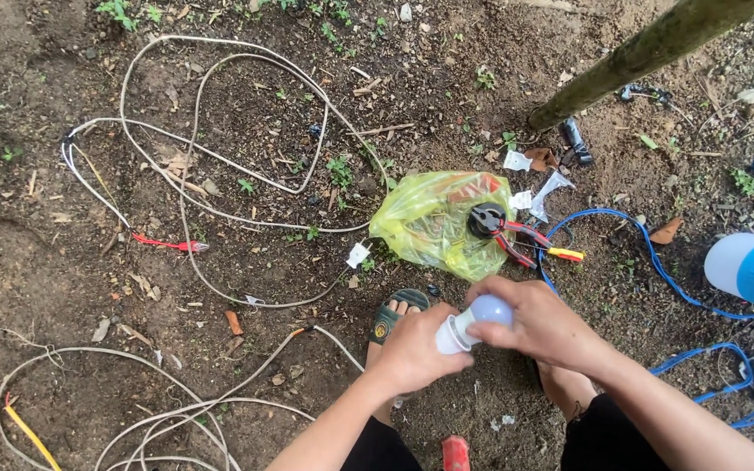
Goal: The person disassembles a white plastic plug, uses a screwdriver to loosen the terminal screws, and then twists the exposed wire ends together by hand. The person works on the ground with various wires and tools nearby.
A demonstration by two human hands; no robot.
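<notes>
Two hands meet low in my view over bare soil. My left hand [414,351] is wrapped around the white base [452,337] of a light bulb, fingers closed tight on it. My right hand [541,321] cups the rounded white bulb [491,309] from above, its grip closed over the glass so only part of the dome shows. The bulb sits between both hands, just above my sandalled foot [392,316].

Just beyond the hands lies a crumpled yellow plastic bag [434,218], with red-handled pliers [517,235] resting on its right edge and a roll of black tape [484,220] touching them. A blue cable [656,262] loops across the ground to the right, running near the pliers and out past a blue and white bottle [752,266] at the frame edge. White cable [220,131] sprawls in wide loops over the left half of the ground, with more coils at the lower left [133,410]. A green pole [647,52] slants in from the upper right, and scraps of white wrapper [534,187] lie near its foot. A small red object [455,453] shows between my knees; I cannot tell what it is.
</notes>
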